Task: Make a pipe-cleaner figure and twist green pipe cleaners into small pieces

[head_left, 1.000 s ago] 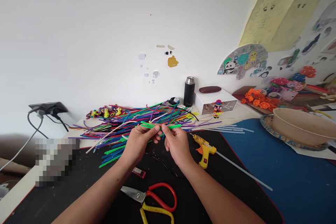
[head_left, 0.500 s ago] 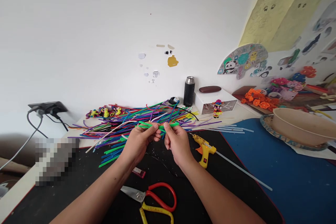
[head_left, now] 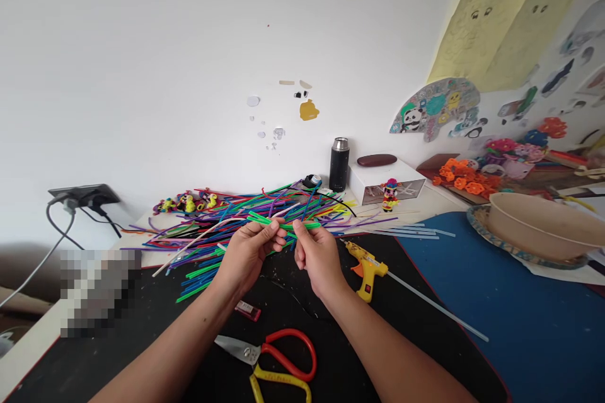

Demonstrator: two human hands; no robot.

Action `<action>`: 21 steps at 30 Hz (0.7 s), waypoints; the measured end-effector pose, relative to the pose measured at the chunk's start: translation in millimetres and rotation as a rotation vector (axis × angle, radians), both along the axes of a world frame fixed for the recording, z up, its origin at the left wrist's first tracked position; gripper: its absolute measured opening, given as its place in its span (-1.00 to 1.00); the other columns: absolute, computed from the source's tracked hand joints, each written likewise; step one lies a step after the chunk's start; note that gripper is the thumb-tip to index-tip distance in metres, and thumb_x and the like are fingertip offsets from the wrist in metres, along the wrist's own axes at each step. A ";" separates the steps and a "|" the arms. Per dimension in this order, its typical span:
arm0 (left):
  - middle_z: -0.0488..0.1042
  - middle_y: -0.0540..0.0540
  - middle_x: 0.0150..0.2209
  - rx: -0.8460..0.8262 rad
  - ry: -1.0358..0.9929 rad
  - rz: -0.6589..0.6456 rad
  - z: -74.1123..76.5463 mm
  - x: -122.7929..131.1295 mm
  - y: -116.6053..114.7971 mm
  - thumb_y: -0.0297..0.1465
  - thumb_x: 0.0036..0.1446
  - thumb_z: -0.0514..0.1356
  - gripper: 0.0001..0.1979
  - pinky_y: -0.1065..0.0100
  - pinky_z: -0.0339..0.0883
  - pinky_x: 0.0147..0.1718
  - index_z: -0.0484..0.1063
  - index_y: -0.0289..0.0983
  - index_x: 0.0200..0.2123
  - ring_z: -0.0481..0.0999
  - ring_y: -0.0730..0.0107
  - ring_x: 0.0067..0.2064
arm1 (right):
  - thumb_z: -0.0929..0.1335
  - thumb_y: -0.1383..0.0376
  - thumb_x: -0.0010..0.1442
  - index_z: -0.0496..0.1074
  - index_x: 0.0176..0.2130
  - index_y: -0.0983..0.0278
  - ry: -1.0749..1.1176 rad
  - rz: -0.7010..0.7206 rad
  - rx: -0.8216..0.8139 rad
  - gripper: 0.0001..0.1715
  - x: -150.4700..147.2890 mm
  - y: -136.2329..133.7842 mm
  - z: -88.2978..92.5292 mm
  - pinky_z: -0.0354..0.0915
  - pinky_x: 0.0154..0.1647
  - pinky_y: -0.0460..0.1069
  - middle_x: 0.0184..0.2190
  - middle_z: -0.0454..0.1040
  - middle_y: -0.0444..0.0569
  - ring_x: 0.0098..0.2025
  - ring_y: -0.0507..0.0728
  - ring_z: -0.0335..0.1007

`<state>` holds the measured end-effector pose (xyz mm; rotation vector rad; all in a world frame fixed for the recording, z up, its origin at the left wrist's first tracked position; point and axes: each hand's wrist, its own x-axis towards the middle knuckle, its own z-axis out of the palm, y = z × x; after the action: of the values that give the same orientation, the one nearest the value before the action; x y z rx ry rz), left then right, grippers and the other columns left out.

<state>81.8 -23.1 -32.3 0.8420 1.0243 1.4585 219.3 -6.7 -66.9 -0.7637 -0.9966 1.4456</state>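
Observation:
Several green pipe cleaners (head_left: 288, 225) run crosswise between my two hands, above the black mat. My left hand (head_left: 253, 252) pinches them near the left, with thumb and forefinger closed and the ends sticking out beyond. My right hand (head_left: 319, 258) grips the other side, thumb on top and fingers curled under. Behind the hands spreads a large pile of pipe cleaners (head_left: 203, 233) in purple, blue, red and green. How the green pieces are joined, if at all, I cannot make out.
Scissors (head_left: 283, 347) with red and yellow handles lie close in front. A yellow glue gun (head_left: 371, 269) with a long glue stick rests at the right. A black bottle (head_left: 339, 165), a white box (head_left: 392, 179) and a beige basin (head_left: 543, 220) stand farther back.
The hands stay almost in place with the green pipe cleaners between them. The whole view has shifted slightly; the left hand's fingers have moved a little.

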 end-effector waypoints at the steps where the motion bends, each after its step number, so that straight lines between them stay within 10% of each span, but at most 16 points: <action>1: 0.62 -0.13 -0.47 -0.006 -0.005 0.003 0.0 0.0 -0.1 -0.19 -0.25 0.66 -0.56 0.45 0.47 -0.45 0.66 -0.38 -0.42 0.56 0.41 -0.45 | 0.53 -0.13 0.18 0.27 -0.54 0.22 0.006 0.000 -0.002 -0.36 0.0 -0.1 0.6 -0.04 -0.69 -0.11 -0.75 0.19 -0.28 -0.74 -0.05 0.09; 9: 0.65 -0.12 -0.45 -0.067 -0.064 0.035 -2.0 -1.4 0.6 -0.28 -0.23 0.66 -0.62 0.49 0.51 -0.43 0.66 -0.36 -0.40 0.61 0.42 -0.43 | 0.53 -0.14 0.16 0.49 -0.31 0.25 0.018 0.042 0.013 -0.48 0.3 -2.8 6.9 -0.03 -0.71 -0.11 -0.73 0.22 -0.32 -0.74 -0.04 0.06; 21: 0.67 -0.25 -0.47 -0.052 0.332 -0.105 8.6 -14.1 -2.3 -0.06 -0.18 0.61 -0.57 0.33 0.55 -0.42 0.70 -0.32 -0.50 0.64 0.24 -0.47 | 0.50 -0.18 0.19 0.15 -0.55 0.16 -0.094 -0.041 0.056 -0.30 1.5 1.9 0.9 -0.02 -0.68 -0.08 -0.78 0.18 -0.29 -0.75 -0.03 0.11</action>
<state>67.7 -25.4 -23.7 1.1073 1.2379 1.2219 220.8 -4.8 -65.9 -0.8135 -1.0827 1.3513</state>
